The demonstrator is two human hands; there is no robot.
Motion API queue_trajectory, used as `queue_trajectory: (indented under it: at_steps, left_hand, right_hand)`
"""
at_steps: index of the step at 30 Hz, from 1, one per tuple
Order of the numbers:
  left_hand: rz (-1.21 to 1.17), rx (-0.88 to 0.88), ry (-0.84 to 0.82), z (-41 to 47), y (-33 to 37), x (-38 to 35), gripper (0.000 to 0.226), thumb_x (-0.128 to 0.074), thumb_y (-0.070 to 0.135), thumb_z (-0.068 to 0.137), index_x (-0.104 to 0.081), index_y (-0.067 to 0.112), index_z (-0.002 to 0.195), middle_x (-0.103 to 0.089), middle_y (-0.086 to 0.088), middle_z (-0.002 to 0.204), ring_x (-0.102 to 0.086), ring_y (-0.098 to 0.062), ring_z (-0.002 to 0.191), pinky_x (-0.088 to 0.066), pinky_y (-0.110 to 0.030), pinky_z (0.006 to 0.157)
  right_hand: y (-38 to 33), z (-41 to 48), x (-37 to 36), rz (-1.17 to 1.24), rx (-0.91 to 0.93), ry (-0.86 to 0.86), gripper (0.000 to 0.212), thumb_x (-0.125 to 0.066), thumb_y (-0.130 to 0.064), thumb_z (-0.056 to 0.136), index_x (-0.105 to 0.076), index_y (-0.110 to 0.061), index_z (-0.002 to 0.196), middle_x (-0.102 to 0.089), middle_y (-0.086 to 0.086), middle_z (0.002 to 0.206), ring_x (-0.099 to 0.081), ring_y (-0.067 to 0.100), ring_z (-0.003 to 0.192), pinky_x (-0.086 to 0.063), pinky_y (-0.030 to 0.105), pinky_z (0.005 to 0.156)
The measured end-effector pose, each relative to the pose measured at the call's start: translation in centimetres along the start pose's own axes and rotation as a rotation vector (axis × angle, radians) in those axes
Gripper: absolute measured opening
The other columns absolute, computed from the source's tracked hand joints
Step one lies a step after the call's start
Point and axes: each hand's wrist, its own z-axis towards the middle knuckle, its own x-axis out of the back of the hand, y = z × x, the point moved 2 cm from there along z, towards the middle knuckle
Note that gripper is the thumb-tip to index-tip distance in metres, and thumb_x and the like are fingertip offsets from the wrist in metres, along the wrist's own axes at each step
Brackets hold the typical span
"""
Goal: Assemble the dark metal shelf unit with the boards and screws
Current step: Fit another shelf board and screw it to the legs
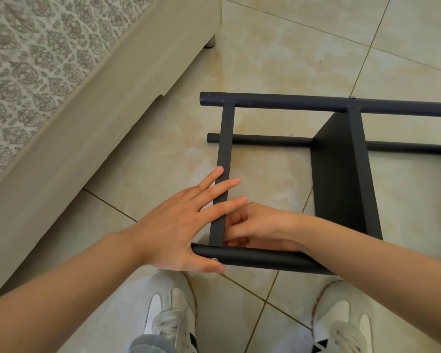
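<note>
The dark metal shelf unit (278, 100) lies on its side on the tiled floor. Its round poles run left to right, and a flat crossbar (225, 138) joins them at the left end. A dark board (341, 174) stands fixed between the poles further right. My left hand (178, 225) lies flat with straight fingers across the crossbar, its thumb on the near pole (265, 258) beside a small silver screw (215, 259). My right hand (260, 228) reaches in behind the near pole with curled fingers at the inner corner of crossbar and pole. What those fingers hold is hidden.
A beige bed base (87, 128) with a patterned cover (31, 47) runs along the left, one short leg (210, 43) on the floor. My two white shoes (171, 317) stand just below the near pole. A second screw (351, 97) sits on the far pole.
</note>
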Motion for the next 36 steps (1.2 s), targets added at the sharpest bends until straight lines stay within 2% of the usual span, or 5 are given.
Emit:
queue_trajectory:
  at_steps: [7, 17, 23, 31, 36]
  left_hand:
    - [-0.013, -0.012, 0.010, 0.07, -0.09, -0.12, 0.101, -0.061, 0.076, 0.078, -0.014, 0.040, 0.159, 0.010, 0.013, 0.168, 0.016, -0.019, 0.154, -0.019, -0.036, 0.114]
    - [0.006, -0.017, 0.009, 0.01, -0.06, -0.19, 0.097, -0.059, 0.077, 0.078, -0.016, 0.042, 0.158, 0.010, 0.013, 0.168, 0.017, -0.020, 0.154, -0.015, -0.034, 0.114]
    - [0.006, -0.016, 0.007, -0.02, -0.09, -0.17, 0.097, -0.059, 0.077, 0.079, -0.017, 0.042, 0.158, 0.011, 0.013, 0.168, 0.017, -0.019, 0.154, -0.015, -0.034, 0.114]
    - [0.005, -0.016, 0.012, 0.02, -0.02, -0.14, 0.099, -0.058, 0.077, 0.078, -0.014, 0.040, 0.159, 0.010, 0.012, 0.168, 0.016, -0.020, 0.154, -0.020, -0.036, 0.115]
    - [0.000, -0.019, 0.010, 0.01, 0.00, -0.16, 0.098, -0.059, 0.077, 0.079, -0.015, 0.040, 0.159, 0.010, 0.012, 0.168, 0.016, -0.020, 0.154, -0.021, -0.036, 0.115]
  right_hand:
    - [0.11, 0.05, 0.29, 0.053, -0.041, -0.056, 0.031, -0.059, -0.001, 0.093, -0.060, 0.010, 0.122, -0.061, 0.029, 0.124, -0.062, 0.031, 0.104, -0.047, 0.045, 0.105]
    - [0.07, 0.49, 0.07, 0.007, -0.067, -0.097, 0.034, -0.062, -0.006, 0.090, -0.062, 0.002, 0.123, -0.065, 0.024, 0.111, -0.064, 0.028, 0.095, -0.050, 0.044, 0.096]
    - [0.33, 0.39, 0.47, 0.050, -0.042, -0.119, 0.013, -0.064, -0.007, 0.089, -0.075, -0.011, 0.096, -0.069, 0.012, 0.095, -0.066, 0.021, 0.085, -0.051, 0.037, 0.088]
    - [0.23, 0.70, 0.10, -0.032, -0.042, -0.089, 0.030, -0.061, -0.008, 0.092, -0.065, 0.000, 0.120, -0.066, 0.022, 0.119, -0.065, 0.029, 0.102, -0.048, 0.046, 0.102]
    - [0.43, 0.88, 0.35, -0.038, -0.047, -0.092, 0.026, -0.064, -0.014, 0.092, -0.069, -0.004, 0.115, -0.070, 0.013, 0.106, -0.066, 0.023, 0.095, -0.052, 0.038, 0.094]
